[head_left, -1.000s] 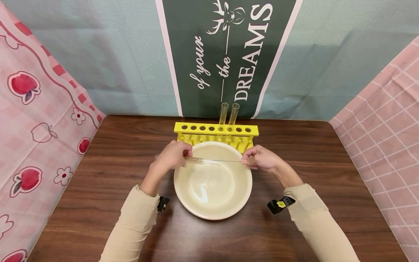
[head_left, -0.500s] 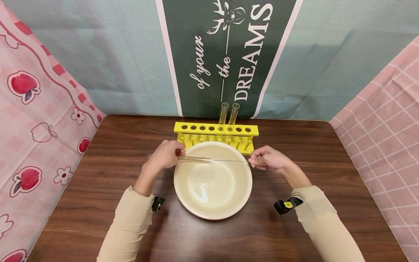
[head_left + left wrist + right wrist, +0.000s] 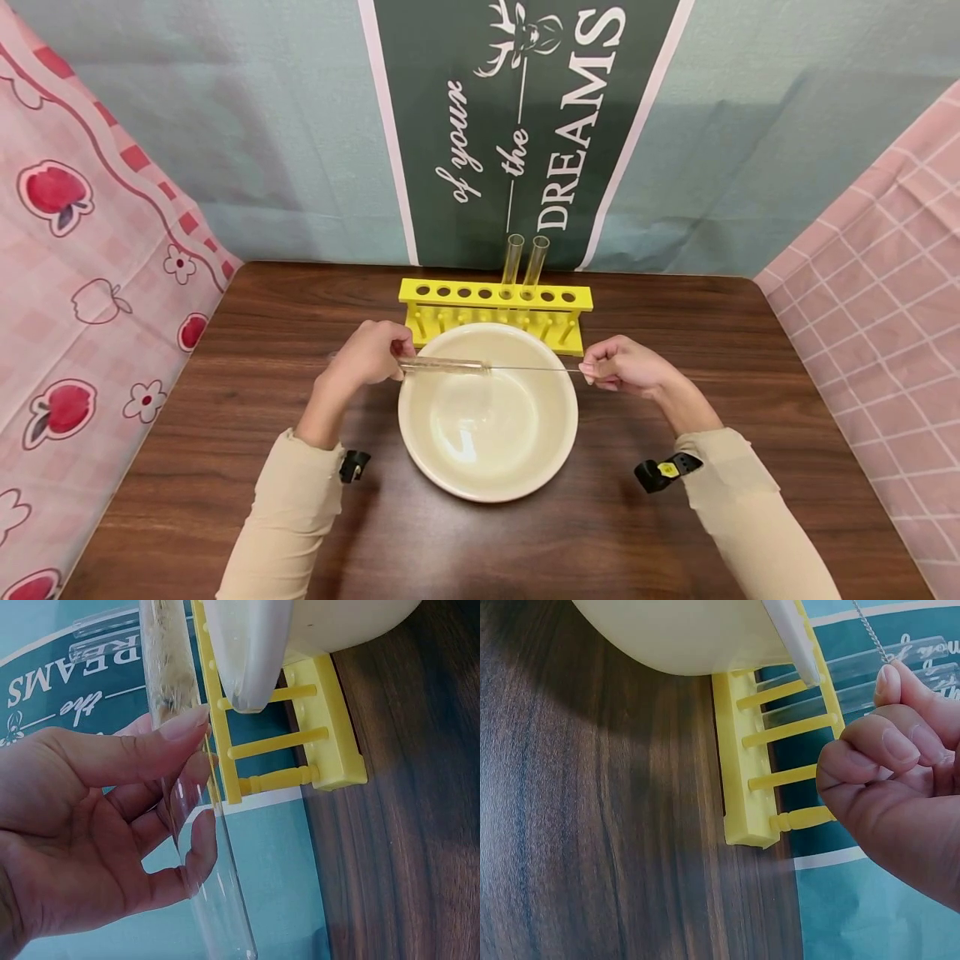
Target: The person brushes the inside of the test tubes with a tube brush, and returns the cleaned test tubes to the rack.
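My left hand (image 3: 367, 354) grips a clear glass test tube (image 3: 446, 365), which lies nearly level over the back part of a cream basin (image 3: 487, 492). In the left wrist view the pale bristles of a test tube brush (image 3: 171, 664) show inside the tube, and its closed end sticks out below the fingers. Out of the tube's mouth runs the brush's thin twisted wire (image 3: 868, 628). My right hand (image 3: 622, 365) pinches that wire between thumb and fingertip, just beyond the basin's right rim.
Behind the basin stands a yellow test tube rack (image 3: 450, 296), holding two upright glass tubes (image 3: 533, 267). The basin's rim hides part of the rack's base. Brown wood tabletop (image 3: 247, 375) lies around them, with a cloth-covered wall behind.
My hands have moved apart: the left one leftward with the test tube, the right one rightward with the brush wire. More of the tube shows over the basin. Basin and rack stay put.
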